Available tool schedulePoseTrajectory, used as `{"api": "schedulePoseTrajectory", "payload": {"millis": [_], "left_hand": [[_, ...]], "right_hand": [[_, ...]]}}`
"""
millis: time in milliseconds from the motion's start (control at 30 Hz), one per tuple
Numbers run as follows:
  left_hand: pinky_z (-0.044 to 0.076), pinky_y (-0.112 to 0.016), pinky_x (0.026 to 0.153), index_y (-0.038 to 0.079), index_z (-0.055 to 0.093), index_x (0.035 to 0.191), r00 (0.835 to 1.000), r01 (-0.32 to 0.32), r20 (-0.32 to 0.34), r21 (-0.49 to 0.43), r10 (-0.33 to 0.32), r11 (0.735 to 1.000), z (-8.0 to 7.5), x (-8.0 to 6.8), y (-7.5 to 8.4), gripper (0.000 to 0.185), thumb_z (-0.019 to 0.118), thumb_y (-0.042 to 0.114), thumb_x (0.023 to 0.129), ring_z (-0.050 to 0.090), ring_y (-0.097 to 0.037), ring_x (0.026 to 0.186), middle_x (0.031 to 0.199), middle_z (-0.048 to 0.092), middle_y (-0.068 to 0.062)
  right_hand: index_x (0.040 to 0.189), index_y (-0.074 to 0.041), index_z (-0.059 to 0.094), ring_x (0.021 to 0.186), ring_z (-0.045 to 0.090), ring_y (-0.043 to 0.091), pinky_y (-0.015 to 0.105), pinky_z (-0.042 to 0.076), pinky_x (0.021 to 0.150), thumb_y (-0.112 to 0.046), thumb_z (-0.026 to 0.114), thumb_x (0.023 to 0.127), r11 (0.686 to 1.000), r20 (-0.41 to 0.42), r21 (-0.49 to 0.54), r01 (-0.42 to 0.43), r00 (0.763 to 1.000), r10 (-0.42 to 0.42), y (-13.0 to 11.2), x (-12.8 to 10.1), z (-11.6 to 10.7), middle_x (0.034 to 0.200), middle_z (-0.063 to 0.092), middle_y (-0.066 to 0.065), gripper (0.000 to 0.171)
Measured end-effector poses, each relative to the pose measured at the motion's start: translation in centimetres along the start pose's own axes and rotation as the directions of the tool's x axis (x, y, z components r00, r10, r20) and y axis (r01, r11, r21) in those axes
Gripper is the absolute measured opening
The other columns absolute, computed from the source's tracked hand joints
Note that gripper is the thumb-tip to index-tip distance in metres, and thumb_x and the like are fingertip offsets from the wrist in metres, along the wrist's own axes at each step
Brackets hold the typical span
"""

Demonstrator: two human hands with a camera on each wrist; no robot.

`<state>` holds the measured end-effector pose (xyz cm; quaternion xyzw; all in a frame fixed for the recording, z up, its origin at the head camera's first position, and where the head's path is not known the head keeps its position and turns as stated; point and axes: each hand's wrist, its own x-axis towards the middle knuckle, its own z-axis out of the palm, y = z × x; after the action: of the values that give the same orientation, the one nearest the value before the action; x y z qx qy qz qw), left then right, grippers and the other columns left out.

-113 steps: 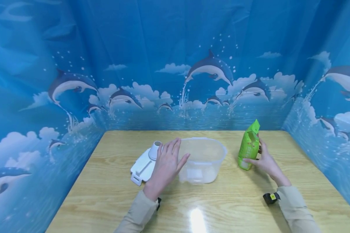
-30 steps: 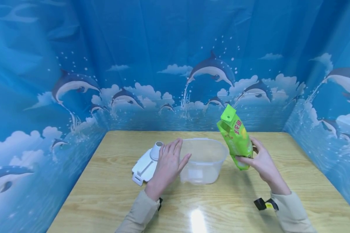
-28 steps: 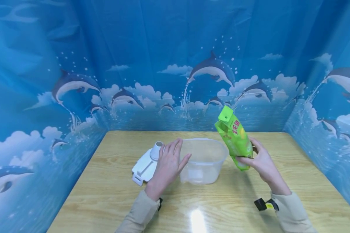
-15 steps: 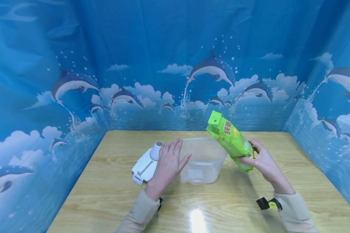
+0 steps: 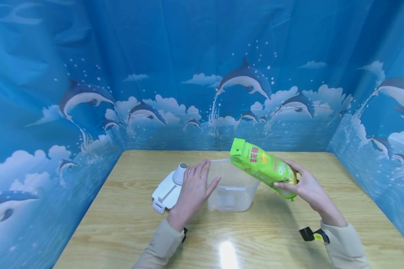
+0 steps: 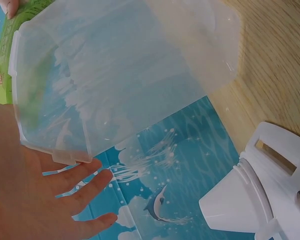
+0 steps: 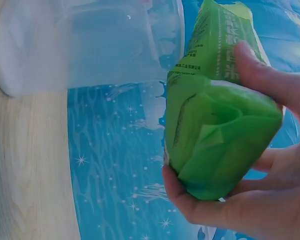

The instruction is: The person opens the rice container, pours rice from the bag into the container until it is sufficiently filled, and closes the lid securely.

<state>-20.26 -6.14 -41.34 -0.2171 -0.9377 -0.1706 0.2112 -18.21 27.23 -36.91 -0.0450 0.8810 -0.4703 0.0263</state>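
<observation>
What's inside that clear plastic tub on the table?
The clear tub looks empty: its bare bottom shows through the walls. The green bag, gripped by the right hand, tilts over its rim and covers the far right corner.

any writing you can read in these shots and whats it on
green bag, held by the right hand: large red characters on a yellow patch near its top, too blurred in the head view to read.
green bag, side panel: columns of small white print, too small to read.
clear container, touched by the left hand: no text.
white lid: no text.
</observation>
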Motion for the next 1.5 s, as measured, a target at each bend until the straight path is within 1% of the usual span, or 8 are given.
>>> {"api": "schedulePoseTrajectory", "payload": {"millis": [200,367,567,667,767,967,1333,1500], "left_hand": [[0.034,-0.062,0.114,-0.001,0.042,0.151,1.0,0.001,0.0,0.002,-0.001,1.0,0.0,0.0,0.0,0.067,0.045,0.048,0.106,0.05,-0.038,0.133,0.153,0.046,-0.018],[0.034,-0.063,0.113,-0.002,0.042,0.15,1.0,-0.001,-0.005,-0.007,0.001,1.0,0.0,0.0,0.0,0.066,0.045,0.047,0.106,0.05,-0.039,0.133,0.152,0.046,-0.019],[0.034,-0.06,0.114,-0.003,0.043,0.15,1.0,-0.008,-0.016,0.005,0.008,1.0,0.1,-0.1,0.0,0.068,0.044,0.048,0.106,0.049,-0.037,0.133,0.152,0.047,-0.019],[0.034,-0.06,0.114,-0.003,0.042,0.15,1.0,-0.006,-0.012,-0.003,0.006,1.0,0.1,-0.1,-0.1,0.068,0.043,0.049,0.106,0.049,-0.037,0.134,0.152,0.046,-0.019],[0.033,-0.061,0.115,-0.003,0.041,0.151,1.0,0.002,-0.001,-0.009,-0.002,1.0,0.1,0.0,-0.1,0.068,0.043,0.049,0.106,0.048,-0.037,0.135,0.153,0.046,-0.019],[0.032,-0.06,0.116,-0.002,0.039,0.152,1.0,0.007,0.011,-0.002,-0.007,1.0,0.1,0.0,-0.1,0.069,0.043,0.049,0.106,0.047,-0.036,0.136,0.154,0.044,-0.018],[0.032,-0.06,0.116,-0.001,0.039,0.153,1.0,0.015,0.016,-0.004,-0.015,1.0,0.0,0.0,0.0,0.069,0.042,0.05,0.106,0.047,-0.035,0.136,0.155,0.044,-0.017],[0.031,-0.06,0.116,-0.001,0.039,0.153,1.0,0.016,0.025,0.001,-0.016,1.0,0.0,0.0,0.0,0.069,0.043,0.049,0.106,0.046,-0.035,0.137,0.155,0.043,-0.017]], "right_hand": [[0.159,-0.01,0.031,0.106,0.052,0.035,0.033,0.051,0.07,-0.022,0.08,0.088,0.993,-0.06,-0.071,0.098,0.993,-0.103,-0.1,0.0,0.4,0.141,0.042,0.031,0.087],[0.156,-0.009,0.037,0.103,0.048,0.032,0.035,0.043,0.076,-0.018,0.078,0.09,0.956,-0.141,-0.187,0.224,0.958,-0.252,-0.1,0.1,1.1,0.134,0.045,0.026,0.078],[0.156,-0.011,0.039,0.105,0.044,0.028,0.041,0.042,0.079,-0.014,0.074,0.092,0.931,-0.196,-0.234,0.28,0.925,-0.327,0.0,0.1,1.8,0.13,0.045,0.023,0.073],[0.156,-0.013,0.04,0.112,0.043,0.033,0.052,0.041,0.085,-0.01,0.074,0.091,0.912,-0.227,-0.251,0.324,0.897,-0.38,0.2,0.2,2.2,0.132,0.047,0.024,0.073],[0.154,-0.014,0.044,0.117,0.042,0.04,0.063,0.039,0.088,-0.006,0.075,0.088,0.873,-0.256,-0.3,0.384,0.85,-0.461,0.4,0.5,2.5,0.131,0.049,0.025,0.073],[0.145,-0.014,0.056,0.117,0.045,0.045,0.063,0.037,0.089,-0.004,0.08,0.082,0.788,-0.28,-0.422,0.449,0.762,-0.584,0.5,0.9,2.7,0.128,0.053,0.024,0.068],[0.141,-0.017,0.06,0.115,0.05,0.044,0.065,0.041,0.092,-0.015,0.083,0.079,0.705,-0.266,-0.514,0.488,0.69,-0.673,1.0,1.3,2.6,0.125,0.057,0.021,0.066],[0.141,-0.019,0.061,0.111,0.053,0.044,0.063,0.044,0.09,-0.039,0.078,0.087,0.673,-0.266,-0.555,0.488,0.663,-0.7,1.2,1.4,2.5,0.121,0.059,0.021,0.06]]}}
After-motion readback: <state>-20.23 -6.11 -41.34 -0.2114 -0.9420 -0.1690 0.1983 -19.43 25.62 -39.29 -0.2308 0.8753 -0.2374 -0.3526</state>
